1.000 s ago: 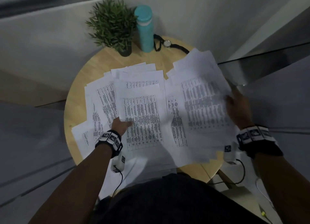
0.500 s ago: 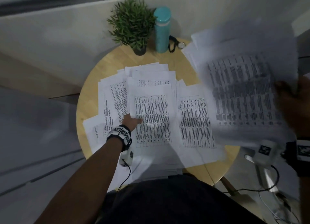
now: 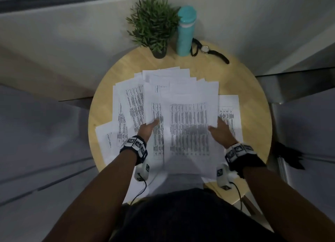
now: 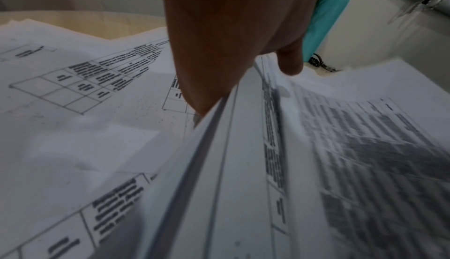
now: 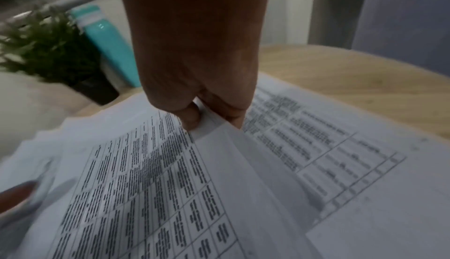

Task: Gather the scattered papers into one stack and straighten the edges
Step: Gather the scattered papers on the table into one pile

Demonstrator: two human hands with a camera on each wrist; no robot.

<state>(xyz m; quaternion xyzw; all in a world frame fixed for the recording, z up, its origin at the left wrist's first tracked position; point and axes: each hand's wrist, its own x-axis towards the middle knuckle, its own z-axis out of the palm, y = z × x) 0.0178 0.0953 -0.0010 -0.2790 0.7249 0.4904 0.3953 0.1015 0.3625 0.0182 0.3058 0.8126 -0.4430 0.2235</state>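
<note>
Paper bundle (image 3: pixel 188 125) held over loose papers (image 3: pixel 126 104) on round wooden surface (image 3: pixel 253 89). Right hand (image 3: pixel 220 133) pinches bundle's right edge, thumb on top. Left hand (image 3: pixel 147 129) grips left edge, fingers (image 4: pixel 207 90) underneath.

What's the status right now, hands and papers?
Right hand pinches the gathered bundle; left hand grips its left edge. Loose sheets both sides, stack not squared. Plant, bottle, watch behind, clear.

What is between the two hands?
A bundle of printed papers, gripped by the left hand and right hand at either side; the head view shows it.
</note>
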